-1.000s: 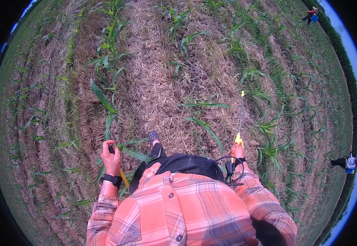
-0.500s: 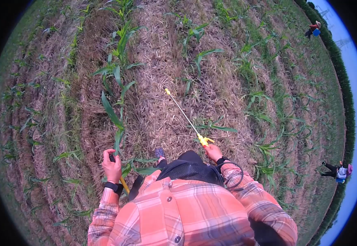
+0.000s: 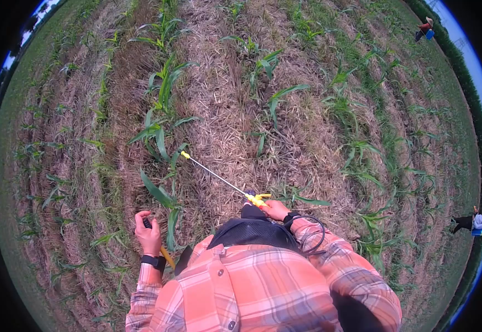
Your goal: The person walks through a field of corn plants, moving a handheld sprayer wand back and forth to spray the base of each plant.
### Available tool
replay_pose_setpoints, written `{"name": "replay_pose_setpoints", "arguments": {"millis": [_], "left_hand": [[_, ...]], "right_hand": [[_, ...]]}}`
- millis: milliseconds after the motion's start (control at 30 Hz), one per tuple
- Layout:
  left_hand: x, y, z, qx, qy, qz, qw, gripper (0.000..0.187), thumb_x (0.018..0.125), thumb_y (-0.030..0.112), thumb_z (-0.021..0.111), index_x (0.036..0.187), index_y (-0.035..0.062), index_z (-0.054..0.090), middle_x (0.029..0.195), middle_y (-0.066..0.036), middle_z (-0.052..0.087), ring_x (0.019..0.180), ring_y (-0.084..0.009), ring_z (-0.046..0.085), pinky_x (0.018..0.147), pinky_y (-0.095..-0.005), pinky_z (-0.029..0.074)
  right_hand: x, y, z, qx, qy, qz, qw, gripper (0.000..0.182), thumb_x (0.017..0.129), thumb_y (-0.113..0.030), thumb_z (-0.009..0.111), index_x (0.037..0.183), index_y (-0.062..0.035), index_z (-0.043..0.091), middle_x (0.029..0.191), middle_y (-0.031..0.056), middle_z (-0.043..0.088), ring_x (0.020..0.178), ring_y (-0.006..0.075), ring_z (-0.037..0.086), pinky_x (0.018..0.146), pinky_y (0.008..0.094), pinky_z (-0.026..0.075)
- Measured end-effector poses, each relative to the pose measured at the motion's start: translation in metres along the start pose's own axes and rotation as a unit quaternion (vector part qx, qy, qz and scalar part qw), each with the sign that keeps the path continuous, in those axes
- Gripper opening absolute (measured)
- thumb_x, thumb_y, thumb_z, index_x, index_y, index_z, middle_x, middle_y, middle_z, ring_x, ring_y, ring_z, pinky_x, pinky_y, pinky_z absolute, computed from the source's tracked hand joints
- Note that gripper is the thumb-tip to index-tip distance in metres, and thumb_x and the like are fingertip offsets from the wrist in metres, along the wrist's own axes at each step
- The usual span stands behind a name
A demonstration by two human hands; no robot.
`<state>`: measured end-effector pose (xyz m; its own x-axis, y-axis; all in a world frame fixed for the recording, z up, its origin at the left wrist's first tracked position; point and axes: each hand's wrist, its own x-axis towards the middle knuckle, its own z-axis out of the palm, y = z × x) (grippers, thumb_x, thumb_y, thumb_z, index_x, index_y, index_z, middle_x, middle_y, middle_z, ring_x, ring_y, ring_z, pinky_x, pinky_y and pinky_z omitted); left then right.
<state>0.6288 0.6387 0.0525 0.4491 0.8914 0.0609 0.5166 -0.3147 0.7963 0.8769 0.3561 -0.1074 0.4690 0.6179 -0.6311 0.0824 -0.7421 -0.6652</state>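
Observation:
My right hand (image 3: pixel 277 210) is closed on the yellow handle of a spray wand (image 3: pixel 217 176). Its thin metal tube points up and to the left, and its yellow nozzle (image 3: pixel 185 155) is beside the leaves of a green plant (image 3: pixel 160 135). A dark hose loops by my right wrist. My left hand (image 3: pixel 148 235) is wrapped round the black end of a lever (image 3: pixel 147 223), whose yellow-orange shaft (image 3: pixel 167 257) shows below the hand. Long leaves (image 3: pixel 160 193) stand just right of my left hand.
Rows of young green plants (image 3: pixel 371 221) run through straw-covered soil (image 3: pixel 216 110). Two people, one at the upper right (image 3: pixel 424 27) and one at the right (image 3: pixel 477 221), each have something blue. A dark tree line (image 3: pixel 476 105) borders the field.
The wand has swung left, its nozzle now lower and beside the left plant row. My right hand has moved left and slightly down; my left hand is slightly lower. The plants have shifted down in view.

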Motion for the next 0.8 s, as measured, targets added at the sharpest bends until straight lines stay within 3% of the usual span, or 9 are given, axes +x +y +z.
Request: {"name": "replay_pose_setpoints", "arguments": {"millis": [133,200,300,433,667,800], "left_hand": [[0.036,0.026,0.029,0.012,-0.005,0.043,0.999,0.019,0.067,-0.001,0.051,0.084,0.0053,0.046,0.055,0.001,0.040,0.046,-0.0081,0.037,0.043,-0.0236,0.032],[0.049,0.040,0.041,0.005,-0.019,0.036,0.999,0.019,0.067,-0.001,0.051,0.084,0.0057,0.046,0.055,0.001,0.041,0.046,-0.0084,0.038,0.044,-0.0238,0.032],[0.066,0.059,0.055,0.032,-0.033,0.018,0.999,0.019,0.067,-0.001,0.051,0.085,0.0057,0.046,0.056,0.000,0.042,0.047,-0.0088,0.040,0.045,-0.0232,0.034],[0.086,0.064,0.072,-0.007,-0.018,0.043,0.999,0.019,0.067,-0.001,0.050,0.085,0.0049,0.046,0.056,0.000,0.043,0.048,-0.0086,0.041,0.046,-0.0225,0.035],[0.132,0.075,0.087,0.019,-0.052,0.059,0.997,0.019,0.066,-0.001,0.050,0.084,0.0046,0.047,0.057,0.000,0.040,0.049,-0.0087,0.038,0.047,-0.0228,0.033],[0.178,0.080,0.107,0.006,-0.054,0.065,0.996,0.019,0.066,-0.002,0.051,0.084,0.0048,0.046,0.056,0.000,0.036,0.048,-0.0084,0.036,0.046,-0.0230,0.032]], "right_hand": [[0.018,0.014,-0.041,0.066,0.088,0.039,0.993,0.032,0.078,-0.035,0.049,0.072,-0.0042,0.055,0.056,0.0027,0.053,0.041,0.0110,0.047,0.039,0.0257,0.037],[0.023,0.024,-0.060,0.172,0.113,0.073,0.976,0.028,0.080,-0.032,0.047,0.070,-0.0061,0.050,0.053,0.0009,0.048,0.037,0.0096,0.043,0.033,0.0234,0.033],[0.029,0.040,-0.093,0.278,0.164,0.132,0.937,0.027,0.081,-0.032,0.046,0.071,-0.0071,0.047,0.053,0.0001,0.046,0.035,0.0078,0.038,0.030,0.0222,0.031],[0.038,0.067,-0.131,0.399,0.245,0.129,0.874,0.026,0.082,-0.031,0.045,0.077,-0.0050,0.048,0.053,0.0009,0.044,0.036,0.0084,0.038,0.030,0.0226,0.031],[0.043,0.077,-0.169,0.473,0.371,0.142,0.786,0.026,0.082,-0.030,0.042,0.076,-0.0047,0.047,0.052,0.0015,0.043,0.034,0.0099,0.038,0.028,0.0238,0.032],[0.065,0.068,-0.178,0.447,0.388,0.173,0.787,0.026,0.082,-0.029,0.042,0.072,-0.0053,0.046,0.051,0.0017,0.043,0.034,0.0106,0.038,0.028,0.0244,0.031]]}}
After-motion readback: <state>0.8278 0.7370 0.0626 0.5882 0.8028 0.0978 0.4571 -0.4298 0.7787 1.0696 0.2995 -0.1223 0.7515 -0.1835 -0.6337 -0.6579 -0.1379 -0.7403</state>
